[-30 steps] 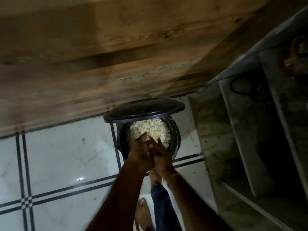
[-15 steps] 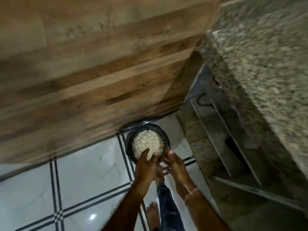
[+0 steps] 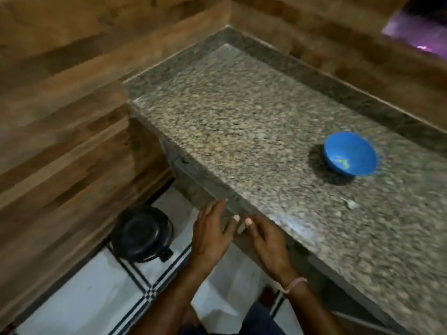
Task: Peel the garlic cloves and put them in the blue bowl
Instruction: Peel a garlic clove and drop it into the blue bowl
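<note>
We see wood-panelled walls [image 3: 60, 117] meeting in a corner behind a speckled granite countertop [image 3: 242, 122], which takes up most of the middle and right of the view. Below it on the left lies a white tiled floor [image 3: 84, 298] crossed by dark lines. A black bin [image 3: 141, 234] with its lid on stands on the floor against the wall.

Both forearms reach up from the bottom edge. The left hand [image 3: 211, 238] hangs in front of the counter's front edge, fingers stretched and relaxed, and we see nothing in it. The right hand [image 3: 266, 240] is just beside it, back towards us, fingers loosely bent, and it too grasps nothing that we can make out. The fingertips of the two hands nearly meet below the counter's lip. The blur stops us telling whether they touch the stone.

The blue bowl [image 3: 338, 146] sits on the countertop well apart from both hands, off to the right of the right hand and further back. It stands upright, with a greenish-yellow smear inside too blurred to name. We cannot make out any garlic cloves.

A small pale scrap [image 3: 350, 203] lies on the granite between the bowl and the front edge. A pale thread band [image 3: 294, 285] circles the right wrist.
</note>
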`<state>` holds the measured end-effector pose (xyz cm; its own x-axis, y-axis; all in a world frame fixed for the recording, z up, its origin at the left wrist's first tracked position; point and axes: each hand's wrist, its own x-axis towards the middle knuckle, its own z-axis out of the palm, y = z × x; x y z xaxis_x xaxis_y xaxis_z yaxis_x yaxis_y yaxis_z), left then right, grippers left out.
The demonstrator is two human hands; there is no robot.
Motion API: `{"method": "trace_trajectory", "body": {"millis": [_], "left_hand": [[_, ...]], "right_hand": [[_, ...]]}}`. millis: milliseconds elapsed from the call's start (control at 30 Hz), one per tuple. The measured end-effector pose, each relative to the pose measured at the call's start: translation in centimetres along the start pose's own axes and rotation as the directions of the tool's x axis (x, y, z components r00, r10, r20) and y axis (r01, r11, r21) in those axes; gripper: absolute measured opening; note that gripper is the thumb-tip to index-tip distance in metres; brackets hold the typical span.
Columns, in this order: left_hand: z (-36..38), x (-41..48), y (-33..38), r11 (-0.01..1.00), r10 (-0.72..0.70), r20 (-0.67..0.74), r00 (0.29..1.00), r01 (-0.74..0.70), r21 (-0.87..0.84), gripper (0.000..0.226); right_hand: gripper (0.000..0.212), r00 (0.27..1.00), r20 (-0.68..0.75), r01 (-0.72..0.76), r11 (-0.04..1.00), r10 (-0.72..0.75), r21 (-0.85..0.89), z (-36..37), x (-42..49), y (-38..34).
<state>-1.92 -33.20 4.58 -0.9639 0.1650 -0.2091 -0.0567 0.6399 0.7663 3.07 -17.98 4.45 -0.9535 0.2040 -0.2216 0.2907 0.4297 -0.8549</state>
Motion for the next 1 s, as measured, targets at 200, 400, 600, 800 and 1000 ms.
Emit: {"method": "trace_trajectory", "body": {"millis": [200,400,600,800,1000], "left_hand": [[10.6,2.0,8.3,0.997,0.062,0.147,0.987,-0.067,0.029,0.045],[18.9,4.3,12.7,0.982,0.156,0.229,0.961,-0.175,0.067,0.039],[23.7,7.5,15.7,0.948,0.239,0.248,0.939,-0.281,0.147,0.032],[25.0,8.2,15.3,0.900,0.311,0.246,0.918,-0.367,0.233,0.012],[23.9,8.9,16.1,0.938,0.318,0.256,0.913,-0.341,0.053,0.016]], "right_hand": [[0.031,0.982,-0.190,-0.030,0.999,0.025,-0.026,-12.0,0.0,6.7],[0.032,0.953,-0.294,-0.097,0.992,0.071,-0.076,-18.9,0.9,12.6],[0.054,0.917,-0.383,-0.255,0.905,0.114,-0.342,-23.4,4.9,16.3],[0.062,0.910,-0.392,-0.316,0.838,0.135,-0.444,-23.7,6.1,17.1],[0.063,0.885,-0.445,-0.353,0.823,0.139,-0.445,-22.8,6.2,16.9]]}}
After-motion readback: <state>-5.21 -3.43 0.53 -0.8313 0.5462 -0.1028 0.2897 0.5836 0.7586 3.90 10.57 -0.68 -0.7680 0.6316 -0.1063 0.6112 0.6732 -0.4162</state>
